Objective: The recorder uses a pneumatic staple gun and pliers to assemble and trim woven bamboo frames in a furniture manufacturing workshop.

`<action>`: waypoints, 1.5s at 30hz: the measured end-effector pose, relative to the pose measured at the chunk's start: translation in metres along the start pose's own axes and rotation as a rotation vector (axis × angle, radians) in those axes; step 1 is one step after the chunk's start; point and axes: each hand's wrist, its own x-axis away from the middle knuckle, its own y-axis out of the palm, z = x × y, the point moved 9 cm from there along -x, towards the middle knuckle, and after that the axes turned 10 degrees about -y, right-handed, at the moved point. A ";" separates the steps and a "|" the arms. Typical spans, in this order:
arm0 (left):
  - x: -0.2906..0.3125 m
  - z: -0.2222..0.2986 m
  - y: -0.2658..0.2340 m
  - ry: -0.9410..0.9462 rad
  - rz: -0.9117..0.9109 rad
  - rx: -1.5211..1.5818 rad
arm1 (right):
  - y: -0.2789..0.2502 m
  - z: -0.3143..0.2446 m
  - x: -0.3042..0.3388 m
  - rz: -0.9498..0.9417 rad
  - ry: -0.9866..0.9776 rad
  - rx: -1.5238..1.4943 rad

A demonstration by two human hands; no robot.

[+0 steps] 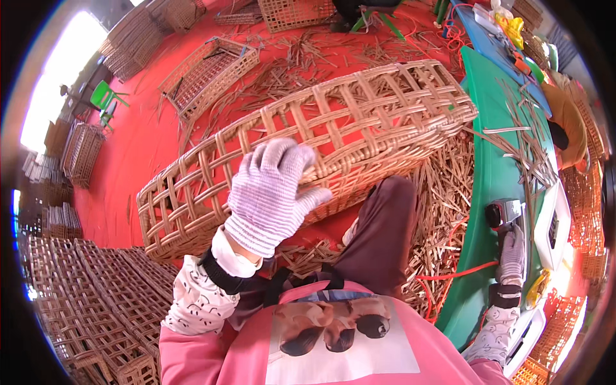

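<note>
A long woven wicker basket [359, 151] lies across in front of me, tilted on its side, with open lattice walls and a thick braided edge. My left hand [273, 192], in a striped white-and-purple knit glove, curls its fingers over the braided edge near the basket's middle; the thumb sticks out to the right. Off to the right, my right hand [512, 256], gloved alike, is closed on a grey and black hand tool [504, 213] over the green table. Its fingers show only partly. My knee is just below the basket.
The green table [478, 192] along my right carries loose cane strips [529, 147] and a white plastic tray [553, 224]. A red hose [459, 273] runs beside it. Cane scraps [443, 199] litter the red floor. Woven panels [96, 301] stack at lower left; another basket [212, 70] lies farther off.
</note>
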 end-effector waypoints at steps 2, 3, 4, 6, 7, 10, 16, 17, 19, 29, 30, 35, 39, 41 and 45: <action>-0.016 0.019 0.004 -0.008 0.036 0.010 | 0.001 0.000 -0.002 -0.002 -0.044 0.075; -0.024 0.023 0.021 -0.053 -0.038 -0.006 | -0.002 0.000 -0.002 0.003 -0.040 0.075; -0.031 0.025 0.039 -0.093 -0.116 -0.021 | 0.001 0.001 0.001 -0.038 0.022 0.034; -0.038 0.028 0.048 -0.129 -0.129 -0.085 | 0.004 -0.010 0.003 -0.137 0.125 -0.048; -0.040 0.024 0.053 -0.173 -0.145 -0.141 | -0.001 -0.022 0.004 -0.135 0.129 -0.046; -0.030 0.025 0.074 -0.028 -0.269 -0.160 | 0.007 -0.048 -0.002 -0.236 0.089 -0.059; -0.026 0.053 0.043 0.020 0.005 0.003 | 0.027 0.030 -0.010 -0.170 0.089 -0.207; -0.026 0.055 0.034 0.024 0.113 0.052 | 0.028 0.057 -0.016 -0.109 0.052 -0.153; -0.031 0.033 0.044 -0.076 0.005 -0.093 | 0.031 0.023 -0.018 -0.206 0.119 -0.093; -0.009 0.029 0.047 0.026 0.098 -0.123 | -0.020 -0.071 -0.018 -0.192 0.318 -0.500; -0.001 0.022 0.025 0.002 0.155 0.003 | -0.037 -0.096 -0.020 -0.156 0.224 -0.520; 0.067 -0.067 -0.082 -0.256 0.267 0.014 | -0.070 -0.198 -0.009 -0.253 -0.078 -0.778; 0.110 -0.132 -0.102 -0.427 0.241 -0.129 | -0.055 -0.304 0.014 -0.568 -0.134 -1.076; 0.116 -0.135 -0.104 -0.438 0.201 -0.056 | -0.046 -0.360 0.028 -0.683 -0.200 -1.166; 0.106 -0.135 -0.099 -0.428 0.163 0.040 | -0.050 -0.447 0.075 -1.076 -0.095 -1.131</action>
